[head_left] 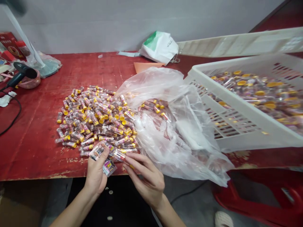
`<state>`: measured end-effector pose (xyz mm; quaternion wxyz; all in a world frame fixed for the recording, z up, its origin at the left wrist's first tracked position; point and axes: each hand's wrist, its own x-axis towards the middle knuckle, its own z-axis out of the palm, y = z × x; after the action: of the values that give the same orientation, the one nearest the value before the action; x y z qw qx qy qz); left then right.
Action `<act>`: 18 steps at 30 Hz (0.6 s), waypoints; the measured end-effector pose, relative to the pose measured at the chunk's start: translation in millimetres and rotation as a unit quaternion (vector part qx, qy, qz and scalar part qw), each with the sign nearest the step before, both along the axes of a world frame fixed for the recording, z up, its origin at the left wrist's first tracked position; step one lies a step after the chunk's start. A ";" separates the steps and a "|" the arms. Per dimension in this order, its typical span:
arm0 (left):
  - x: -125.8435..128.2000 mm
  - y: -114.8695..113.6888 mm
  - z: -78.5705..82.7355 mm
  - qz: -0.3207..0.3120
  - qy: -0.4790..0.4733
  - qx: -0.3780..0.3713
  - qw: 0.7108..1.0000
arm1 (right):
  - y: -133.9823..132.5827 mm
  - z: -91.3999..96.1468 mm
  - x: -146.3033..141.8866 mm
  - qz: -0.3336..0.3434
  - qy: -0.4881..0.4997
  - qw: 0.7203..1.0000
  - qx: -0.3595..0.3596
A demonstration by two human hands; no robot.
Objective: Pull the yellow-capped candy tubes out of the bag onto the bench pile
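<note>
Red worktop (35, 151), paint worn at front edge. Far left: red box (9, 44), black hair dryer (21, 73) resting on pinkish roll (29, 83), black cable (14, 118) trailing off the edge. Back: white-green bag (159, 47), orange card (146, 66) just before it, long white plastic panel (241, 44) behind. Floor right: red stool (260, 201), pale slipper (223, 219).

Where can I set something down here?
Bare red tabletop lies left of the tube pile, below the black hair dryer, and behind the pile. Crowded: the left hand, right hand, plastic bag and white crate.
</note>
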<state>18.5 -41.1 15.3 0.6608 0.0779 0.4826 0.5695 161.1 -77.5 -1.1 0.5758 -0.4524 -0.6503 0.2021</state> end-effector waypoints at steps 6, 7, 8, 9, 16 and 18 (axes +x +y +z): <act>2.1 -5.5 -3.3 -0.009 0.018 0.028 0.999 | -3.1 1.0 0.9 -0.003 0.032 0.999 -0.032; 2.2 -6.4 -4.1 -0.014 0.021 0.035 0.999 | -3.5 0.0 0.4 -0.002 0.053 0.997 -0.055; 2.2 -7.2 -4.8 -0.020 0.024 0.042 0.999 | -4.0 -1.3 -0.6 0.001 0.079 0.994 -0.080; 2.0 -8.0 -5.6 -0.030 0.026 0.049 0.998 | -4.6 -2.8 -1.9 0.002 0.104 0.989 -0.101; -6.3 -9.3 -9.7 -0.082 0.028 0.050 0.995 | -11.6 -10.4 -6.7 0.063 0.072 0.987 -0.131; -10.3 -10.5 -8.8 -0.100 0.032 0.053 0.993 | -9.9 -9.5 -3.8 0.094 0.046 0.987 -0.121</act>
<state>8.2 -51.6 6.5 0.6940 0.1787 0.4625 0.5221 157.3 -87.4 -10.7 0.5247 -0.4454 -0.6337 0.3532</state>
